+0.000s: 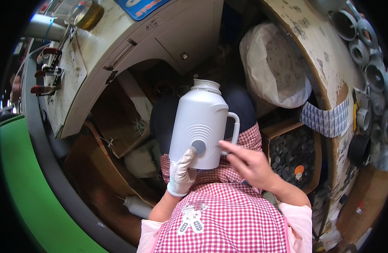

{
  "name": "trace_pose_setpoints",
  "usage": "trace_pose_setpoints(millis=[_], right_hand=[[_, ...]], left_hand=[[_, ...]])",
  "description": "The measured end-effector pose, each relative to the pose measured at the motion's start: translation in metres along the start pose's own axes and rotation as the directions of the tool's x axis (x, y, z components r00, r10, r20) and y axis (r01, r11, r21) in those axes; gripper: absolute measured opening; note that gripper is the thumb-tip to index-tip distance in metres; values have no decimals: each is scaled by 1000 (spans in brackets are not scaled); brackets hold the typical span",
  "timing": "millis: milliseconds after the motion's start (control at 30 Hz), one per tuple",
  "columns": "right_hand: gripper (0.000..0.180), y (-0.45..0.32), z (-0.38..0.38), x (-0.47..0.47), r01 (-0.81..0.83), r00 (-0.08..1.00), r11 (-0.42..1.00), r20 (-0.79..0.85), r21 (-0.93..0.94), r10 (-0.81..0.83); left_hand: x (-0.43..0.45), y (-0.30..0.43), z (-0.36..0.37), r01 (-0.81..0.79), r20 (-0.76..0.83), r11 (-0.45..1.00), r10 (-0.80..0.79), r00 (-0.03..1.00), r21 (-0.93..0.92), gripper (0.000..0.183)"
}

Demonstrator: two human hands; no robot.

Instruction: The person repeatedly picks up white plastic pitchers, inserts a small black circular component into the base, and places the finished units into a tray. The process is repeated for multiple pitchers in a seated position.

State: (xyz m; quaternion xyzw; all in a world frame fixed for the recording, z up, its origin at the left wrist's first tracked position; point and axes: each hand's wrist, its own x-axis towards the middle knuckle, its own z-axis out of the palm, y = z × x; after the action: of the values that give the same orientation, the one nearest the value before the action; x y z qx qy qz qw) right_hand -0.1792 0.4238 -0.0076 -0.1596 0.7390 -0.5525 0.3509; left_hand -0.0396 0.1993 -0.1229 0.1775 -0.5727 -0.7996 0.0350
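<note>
A pale grey plastic thermos jug body (200,114) stands tilted above my lap, its open neck (207,85) pointing away from me. Its side handle (236,126) is on the right. Concentric rings surround a dark grey round disc (198,146) on the near face. My left hand (182,172), in a white knit glove, grips the jug's lower end, its thumb at the disc's lower edge. Bare and slightly blurred, my right hand (249,161) is beside the jug's lower right, fingers extended and nothing visible in them. Whether its fingertips touch the jug is unclear.
On the right, a cardboard box (315,164) holds many dark discs, below a sheet of blue-and-white labels (325,117). Behind it stands a white plastic-lined sack (260,69). Grey plastic parts (376,74) crowd the right bench. A worktable (95,41) with toggle clamps (50,71) is at left.
</note>
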Motion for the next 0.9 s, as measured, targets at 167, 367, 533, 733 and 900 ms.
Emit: trace_pose_setpoints(millis=[167,367,533,733,900], right_hand=[[49,18,40,2,277,949,953,-123,-126,-292],[49,8,41,-3,191,975,966,-76,-174,-207],[57,8,47,-6,215,961,936,-112,-277,-254],[73,4,60,-3,198,944,708,-62,-678,-324],[37,-3,-11,26,295,822,954,-495,-52,-281]], left_hand=[[-4,3,-9,-74,88,997,70,994,39,41],[-4,-4,-7,-309,168,918,274,947,249,39],[-1,16,4,-172,135,983,163,977,60,38],[14,49,28,-232,92,904,213,973,359,51],[18,98,57,167,-43,963,-180,983,-213,54]])
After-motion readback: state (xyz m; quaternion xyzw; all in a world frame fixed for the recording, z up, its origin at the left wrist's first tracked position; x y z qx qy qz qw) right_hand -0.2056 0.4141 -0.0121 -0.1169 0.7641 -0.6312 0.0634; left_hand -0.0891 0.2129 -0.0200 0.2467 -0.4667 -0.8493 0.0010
